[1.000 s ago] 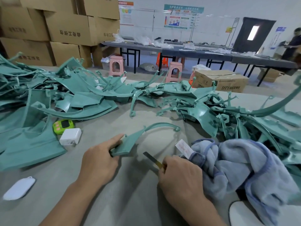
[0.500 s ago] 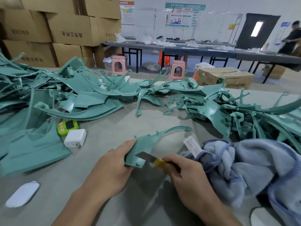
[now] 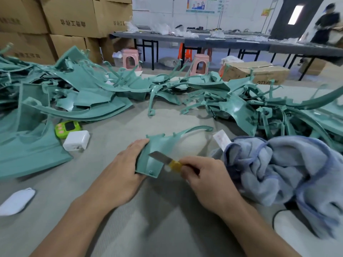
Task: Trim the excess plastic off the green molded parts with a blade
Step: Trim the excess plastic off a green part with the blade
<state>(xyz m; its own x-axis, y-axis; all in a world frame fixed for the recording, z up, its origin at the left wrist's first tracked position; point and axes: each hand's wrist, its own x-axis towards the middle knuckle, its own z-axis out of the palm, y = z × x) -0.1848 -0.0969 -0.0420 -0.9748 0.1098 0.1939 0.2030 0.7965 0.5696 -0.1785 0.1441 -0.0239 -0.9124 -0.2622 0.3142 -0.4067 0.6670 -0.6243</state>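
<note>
One green part (image 3: 157, 148) lies low in the middle of the bench (image 3: 167, 216), close to the person. Its wide flat end is nearest, and a thin curved arm runs off up and to the right. The left hand (image 3: 122, 169) holds the wide end, with the thumb along its left edge and the fingers tucked under it. The right hand (image 3: 204, 177) is curled round a yellow handle (image 3: 176, 165). The grey blade (image 3: 159, 157) lies across the part, tip pointing left. A crumpled blue towel (image 3: 278, 167) sits just beside the right hand. Many more green parts (image 3: 92, 93) are heaped along the back of the bench. A white charger (image 3: 76, 140) and a small green timer (image 3: 67, 127) sit to the left. Brown boxes (image 3: 70, 15) are stacked behind
</note>
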